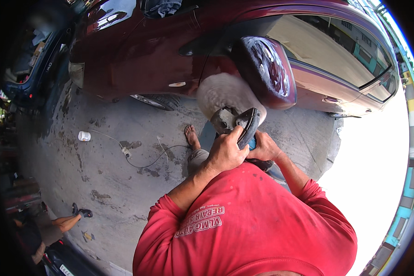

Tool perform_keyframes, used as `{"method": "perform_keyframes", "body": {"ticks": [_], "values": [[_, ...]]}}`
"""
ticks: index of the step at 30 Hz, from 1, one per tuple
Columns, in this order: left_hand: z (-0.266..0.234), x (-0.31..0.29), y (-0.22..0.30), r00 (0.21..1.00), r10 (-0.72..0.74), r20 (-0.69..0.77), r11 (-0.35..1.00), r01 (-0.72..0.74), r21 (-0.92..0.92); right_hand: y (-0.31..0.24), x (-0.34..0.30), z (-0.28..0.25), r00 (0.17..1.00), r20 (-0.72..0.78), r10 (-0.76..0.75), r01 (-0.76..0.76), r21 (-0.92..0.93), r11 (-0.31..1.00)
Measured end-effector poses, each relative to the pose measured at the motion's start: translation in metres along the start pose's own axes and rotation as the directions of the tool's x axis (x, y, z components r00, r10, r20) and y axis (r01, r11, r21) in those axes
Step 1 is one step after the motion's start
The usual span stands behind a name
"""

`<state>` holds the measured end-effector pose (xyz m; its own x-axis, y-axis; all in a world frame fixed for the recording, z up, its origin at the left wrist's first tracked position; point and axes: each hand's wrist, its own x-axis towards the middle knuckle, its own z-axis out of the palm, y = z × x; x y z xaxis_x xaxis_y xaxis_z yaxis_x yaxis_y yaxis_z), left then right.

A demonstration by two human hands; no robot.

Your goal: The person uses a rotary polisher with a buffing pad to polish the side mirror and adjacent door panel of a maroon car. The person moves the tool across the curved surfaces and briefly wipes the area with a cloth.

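The left hand point(227, 149) is gripping the polisher point(224, 120)'s black handle point(250, 128), the right hand point(265, 146) its blue body point(252, 143), with its fluffy pad point(223, 91) sitting just ahead beside the maroon side mirror point(266, 71), whose long axis is slanting toward the nearer right hand.

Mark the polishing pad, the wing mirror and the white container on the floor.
Polishing pad point(225, 93): head view, its pale, blurred disc.
Wing mirror point(265, 73): head view, its dark red housing.
White container point(84, 136): head view, its body.
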<state>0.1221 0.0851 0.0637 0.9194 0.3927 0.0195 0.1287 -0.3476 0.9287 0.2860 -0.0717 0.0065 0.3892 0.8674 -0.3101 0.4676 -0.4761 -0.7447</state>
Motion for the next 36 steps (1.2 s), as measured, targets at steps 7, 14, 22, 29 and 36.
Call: {"method": "perform_keyframes", "body": {"ticks": [7, 14, 22, 29, 36], "values": [[-0.050, 0.064, -0.009, 0.995, 0.028, -0.095, 0.990, -0.015, 0.138, -0.017, 0.090, -0.006, 0.991, 0.008, -0.133, 0.130, 0.158, 0.979], [-0.038, 0.058, -0.020, 0.984, 0.109, -0.139, 0.994, -0.110, 0.000, -0.015, 0.083, -0.020, 0.991, 0.056, -0.122, 0.118, 0.077, 0.990], [0.054, -0.023, -0.001, 0.997, 0.060, 0.041, 0.975, -0.050, -0.215, 0.026, -0.042, -0.029, 0.997, 0.076, -0.023, 0.033, -0.134, 0.990], [0.032, -0.015, 0.005, 0.998, 0.041, 0.045, 0.991, -0.035, -0.131, 0.008, -0.028, -0.030, 0.995, 0.094, -0.036, 0.045, -0.102, 0.994], [-0.069, 0.044, -0.007, 0.993, 0.109, -0.039, 0.990, -0.112, -0.082, -0.054, 0.054, -0.030, 0.998, 0.067, 0.019, -0.011, -0.122, 0.992]]}}
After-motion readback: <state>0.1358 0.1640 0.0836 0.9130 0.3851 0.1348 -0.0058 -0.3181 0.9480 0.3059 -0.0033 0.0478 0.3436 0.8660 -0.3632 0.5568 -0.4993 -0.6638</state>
